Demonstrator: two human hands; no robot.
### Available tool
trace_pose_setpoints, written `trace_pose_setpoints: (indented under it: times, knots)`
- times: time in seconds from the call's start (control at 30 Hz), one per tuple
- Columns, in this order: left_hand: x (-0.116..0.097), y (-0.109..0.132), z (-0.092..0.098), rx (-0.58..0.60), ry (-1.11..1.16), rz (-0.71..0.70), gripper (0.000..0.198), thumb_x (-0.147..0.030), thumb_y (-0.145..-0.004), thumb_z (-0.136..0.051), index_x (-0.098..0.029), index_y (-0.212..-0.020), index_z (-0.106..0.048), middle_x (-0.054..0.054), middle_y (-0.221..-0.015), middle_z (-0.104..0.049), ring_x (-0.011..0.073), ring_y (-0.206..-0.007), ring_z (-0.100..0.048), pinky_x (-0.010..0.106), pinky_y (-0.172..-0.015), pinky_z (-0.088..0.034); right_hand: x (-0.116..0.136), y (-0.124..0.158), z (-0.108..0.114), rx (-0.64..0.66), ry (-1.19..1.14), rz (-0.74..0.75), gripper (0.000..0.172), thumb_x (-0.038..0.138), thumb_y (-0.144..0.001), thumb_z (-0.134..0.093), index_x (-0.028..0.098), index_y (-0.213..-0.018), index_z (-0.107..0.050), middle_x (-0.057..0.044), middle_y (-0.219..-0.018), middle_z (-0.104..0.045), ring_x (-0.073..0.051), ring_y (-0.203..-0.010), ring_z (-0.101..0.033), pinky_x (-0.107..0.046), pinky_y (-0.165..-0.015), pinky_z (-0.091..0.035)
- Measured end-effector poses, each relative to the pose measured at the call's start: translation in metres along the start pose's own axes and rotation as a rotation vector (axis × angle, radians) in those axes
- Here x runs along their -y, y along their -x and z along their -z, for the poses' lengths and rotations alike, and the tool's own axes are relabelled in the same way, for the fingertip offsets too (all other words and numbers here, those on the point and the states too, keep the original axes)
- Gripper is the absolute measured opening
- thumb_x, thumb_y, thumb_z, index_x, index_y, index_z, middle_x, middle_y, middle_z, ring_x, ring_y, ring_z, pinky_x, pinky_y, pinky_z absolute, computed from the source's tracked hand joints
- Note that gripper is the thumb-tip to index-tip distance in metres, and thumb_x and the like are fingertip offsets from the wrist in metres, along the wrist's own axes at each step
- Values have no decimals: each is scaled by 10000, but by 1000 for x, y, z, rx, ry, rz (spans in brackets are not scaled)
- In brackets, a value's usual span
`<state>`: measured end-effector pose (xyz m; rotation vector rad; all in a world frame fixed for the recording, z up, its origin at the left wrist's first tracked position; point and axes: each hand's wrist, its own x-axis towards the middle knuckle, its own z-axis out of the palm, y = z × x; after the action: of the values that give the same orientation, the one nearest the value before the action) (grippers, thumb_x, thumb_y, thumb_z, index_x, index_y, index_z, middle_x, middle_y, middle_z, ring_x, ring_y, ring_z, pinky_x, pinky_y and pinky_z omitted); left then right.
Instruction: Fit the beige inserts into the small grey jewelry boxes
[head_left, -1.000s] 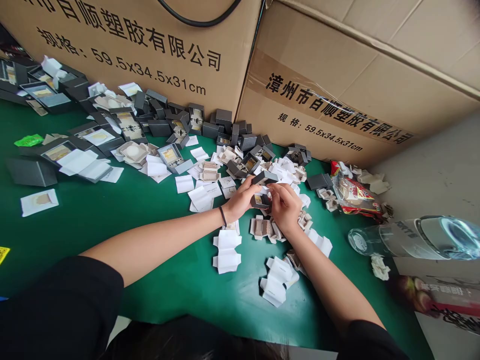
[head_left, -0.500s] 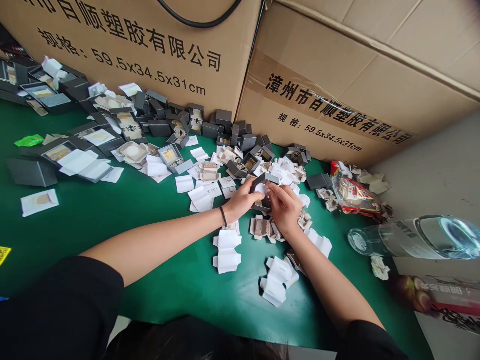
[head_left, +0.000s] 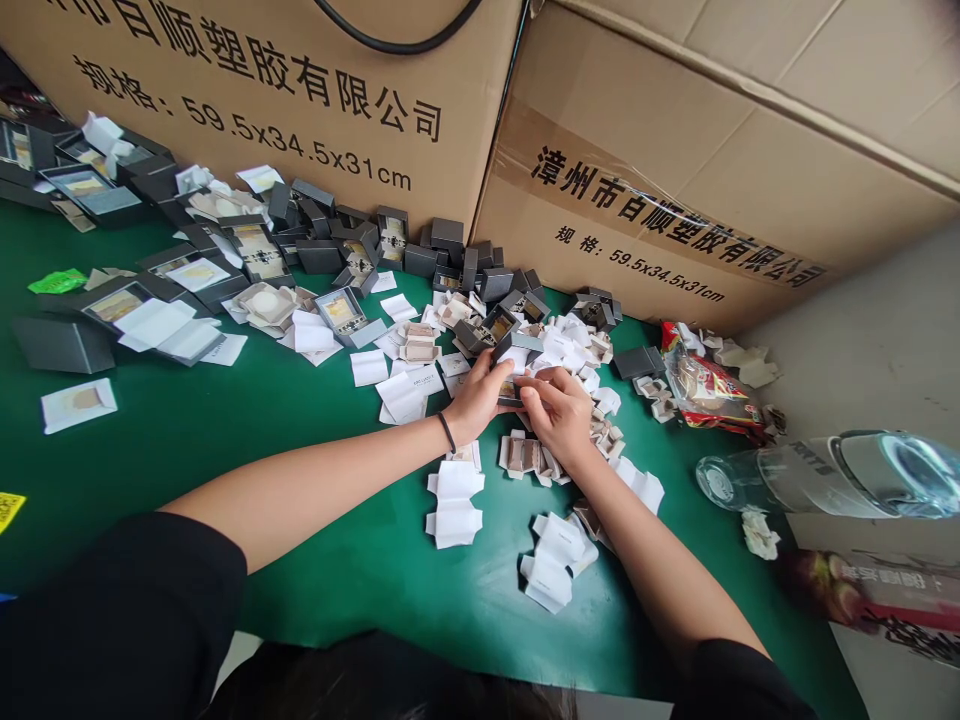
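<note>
Dark grey box, opened, was near twelve o'clock from the body — left hand clamped its side; whether right hand pinched it, I could not tell. Probably light, stiff — best gripped by outer walls.

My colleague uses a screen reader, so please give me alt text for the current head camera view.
A person's left hand holds a small open dark box while the right hand works at it, over a green table strewn with white papers and more dark boxes. Cardboard cartons stand behind; a clear bottle is at right.
</note>
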<state>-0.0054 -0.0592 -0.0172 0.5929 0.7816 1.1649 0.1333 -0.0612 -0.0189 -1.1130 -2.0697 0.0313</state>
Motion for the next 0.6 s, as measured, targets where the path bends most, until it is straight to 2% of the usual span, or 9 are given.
trace_pose_setpoints:
  times: [0.27,0.6]
  knots:
    - [1,0,1,-34,-72,-37,193,-358,-758,-541,-249,-900,-471,-15,-896,-534,134,-841,-539,224,-601,-511,-5,0,1,182,164,53,307,430,-890,-463,254,-1004,-688,-42,-900,-576,-119,-721,-543,-234,-625,-413]
    - [2,1,0,-50,-103,-52,160,-336,-765,-533,-229,-870,-476,-19,-851,-478,112,-770,-497,183,-550,-465,-9,-6,2,338,22,43,367,465,-910,-400,201,-1028,-626,-46,-863,-563,-134,-712,-553,-241,-641,-440]
